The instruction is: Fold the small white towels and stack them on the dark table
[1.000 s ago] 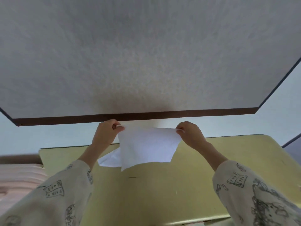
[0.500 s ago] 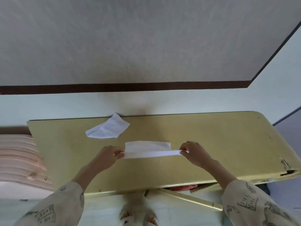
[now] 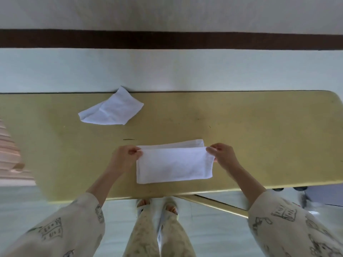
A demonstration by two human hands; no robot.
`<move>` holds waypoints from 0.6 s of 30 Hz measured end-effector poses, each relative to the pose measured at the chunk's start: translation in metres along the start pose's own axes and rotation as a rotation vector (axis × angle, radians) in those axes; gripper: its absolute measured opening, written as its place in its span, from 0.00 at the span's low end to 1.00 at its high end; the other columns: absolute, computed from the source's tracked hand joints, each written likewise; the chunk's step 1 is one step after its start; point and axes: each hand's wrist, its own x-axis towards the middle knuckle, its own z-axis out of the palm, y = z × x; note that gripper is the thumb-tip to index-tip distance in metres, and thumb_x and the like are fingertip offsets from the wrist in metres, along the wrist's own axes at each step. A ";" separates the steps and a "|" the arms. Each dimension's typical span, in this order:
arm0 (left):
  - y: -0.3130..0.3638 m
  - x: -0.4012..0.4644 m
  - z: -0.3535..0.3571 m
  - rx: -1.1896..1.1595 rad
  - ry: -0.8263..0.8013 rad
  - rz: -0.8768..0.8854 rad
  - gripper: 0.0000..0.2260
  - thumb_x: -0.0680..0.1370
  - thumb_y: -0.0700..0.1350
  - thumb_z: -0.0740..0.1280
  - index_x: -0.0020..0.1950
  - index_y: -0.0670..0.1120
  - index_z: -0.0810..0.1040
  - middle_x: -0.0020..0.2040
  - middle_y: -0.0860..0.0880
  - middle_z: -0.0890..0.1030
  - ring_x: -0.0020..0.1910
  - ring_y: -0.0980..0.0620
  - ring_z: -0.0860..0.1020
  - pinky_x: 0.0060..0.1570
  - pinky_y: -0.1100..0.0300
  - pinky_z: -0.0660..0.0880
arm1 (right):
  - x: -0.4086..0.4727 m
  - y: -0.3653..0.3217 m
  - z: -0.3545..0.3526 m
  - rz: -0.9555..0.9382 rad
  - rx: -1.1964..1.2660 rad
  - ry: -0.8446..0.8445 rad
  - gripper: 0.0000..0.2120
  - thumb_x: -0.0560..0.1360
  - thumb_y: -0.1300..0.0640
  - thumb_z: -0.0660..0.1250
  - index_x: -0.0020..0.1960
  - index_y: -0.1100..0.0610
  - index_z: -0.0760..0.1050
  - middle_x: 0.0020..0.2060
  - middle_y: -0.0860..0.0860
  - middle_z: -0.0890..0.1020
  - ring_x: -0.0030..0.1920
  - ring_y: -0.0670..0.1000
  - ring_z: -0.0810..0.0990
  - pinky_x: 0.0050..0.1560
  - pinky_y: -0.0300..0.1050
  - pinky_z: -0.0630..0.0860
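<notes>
So the towel point(image 3: 174, 165) is lying flat on the yellowish tabletop point(image 3: 259, 136), right at the near edge in front of the person, already doubled over into a long strip. Its long axis runs left to right, straight across between the two hands. The left hand point(image 3: 124, 157) pinches the far-left corner and the right hand point(image 3: 223, 156) pinches the far-right corner, so each hand sits at one short end and neither is really closer than the other. The top layer looks a bit shy of the layer under it along the far edge.

My guess is the next fold goes end to end, one short side carried over to the other, and since it's dead centre either hand could lead.

There's a second towel point(image 3: 111, 110) well apart, up at the back-left of the tabletop, loosely crumpled and not folded yet.
</notes>
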 end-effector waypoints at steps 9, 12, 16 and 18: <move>-0.022 0.040 0.018 -0.112 0.040 -0.146 0.04 0.76 0.43 0.65 0.45 0.44 0.78 0.41 0.50 0.79 0.42 0.50 0.76 0.43 0.59 0.69 | 0.053 0.004 0.034 -0.031 -0.034 0.080 0.07 0.74 0.58 0.67 0.49 0.61 0.78 0.39 0.52 0.79 0.40 0.49 0.76 0.36 0.38 0.71; -0.022 0.040 0.021 -0.107 0.051 -0.176 0.04 0.76 0.44 0.66 0.48 0.45 0.79 0.44 0.50 0.80 0.44 0.51 0.77 0.46 0.59 0.70 | 0.056 0.008 0.038 -0.034 -0.045 0.126 0.06 0.74 0.57 0.67 0.46 0.61 0.77 0.33 0.49 0.76 0.34 0.48 0.73 0.31 0.35 0.67; -0.018 0.038 0.023 -0.087 0.071 -0.183 0.04 0.75 0.43 0.67 0.47 0.45 0.79 0.40 0.51 0.79 0.39 0.54 0.75 0.40 0.62 0.68 | 0.059 0.009 0.040 -0.043 -0.069 0.140 0.08 0.73 0.57 0.67 0.45 0.63 0.77 0.30 0.48 0.74 0.32 0.47 0.71 0.31 0.36 0.66; -0.018 0.038 0.023 -0.084 0.077 -0.178 0.03 0.75 0.42 0.67 0.46 0.44 0.79 0.37 0.52 0.77 0.36 0.55 0.73 0.36 0.63 0.67 | 0.060 0.010 0.040 -0.049 -0.086 0.135 0.09 0.73 0.58 0.67 0.47 0.64 0.77 0.32 0.50 0.75 0.36 0.50 0.73 0.32 0.38 0.66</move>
